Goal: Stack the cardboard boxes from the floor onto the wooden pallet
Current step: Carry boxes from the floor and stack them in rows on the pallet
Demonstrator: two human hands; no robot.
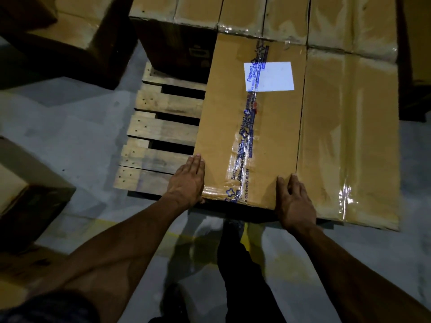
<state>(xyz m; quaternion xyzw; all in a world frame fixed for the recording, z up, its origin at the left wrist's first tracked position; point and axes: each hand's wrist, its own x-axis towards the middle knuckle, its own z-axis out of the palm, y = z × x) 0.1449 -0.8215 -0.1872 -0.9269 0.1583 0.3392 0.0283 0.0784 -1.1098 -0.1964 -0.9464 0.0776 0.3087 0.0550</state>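
Left hand (pixel 189 180) flat, fingers straight, pressed against near left corner of taped box (pixel 251 122); right hand (pixel 295 201) spread on near right corner. Box sits on wooden pallet (pixel 161 129), snug beside wrapped box (pixel 349 136). Looks stiff, probably hefty; glossy tape slippery, so push or lift at bare-card corners. Beyond, row of boxes (pixel 233 12).

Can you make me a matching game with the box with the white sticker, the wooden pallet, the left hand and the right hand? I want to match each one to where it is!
1. labelled box
2. wooden pallet
3. left hand
4. right hand

A. on the box's near right corner
B. bare slats, left of the box
C. flat against the box's left side
D. between the bare slats and a taped box

Pairs: 1-D, 2-B, 3-C, 4-A
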